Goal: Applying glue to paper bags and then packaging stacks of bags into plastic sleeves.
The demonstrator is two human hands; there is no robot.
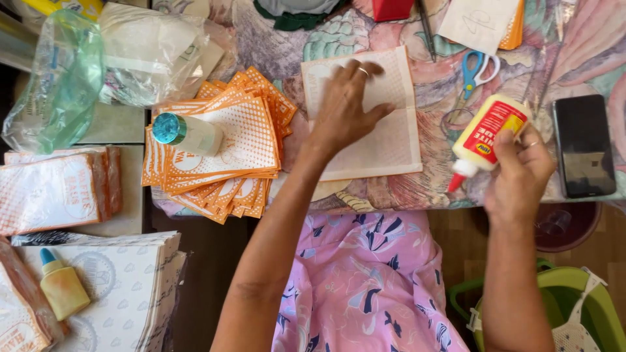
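- Paper bag (385, 140), white with a fine orange dot pattern, lies flat on the bench (430, 189) in front of you, near its front edge.
- Your left hand (345, 111) rests on this bag with the fingers spread open and the palm down; it presses the paper and grips nothing. There is a ring on one finger.
- Your right hand (518, 176) is closed around a glue bottle (486, 133), white with a red and yellow label. The bottle is tilted, and its red tip points down and to the left, just beside the right edge of the bag, not touching it.
- Left of the bag, a fanned stack of orange bags (222, 163) lies on the bench, and a small white bottle with a blue cap (189, 133) lies on top of it.
- Scissors (476, 72) with blue handles lie behind the glue bottle, and a dark phone (582, 146) lies to its right.
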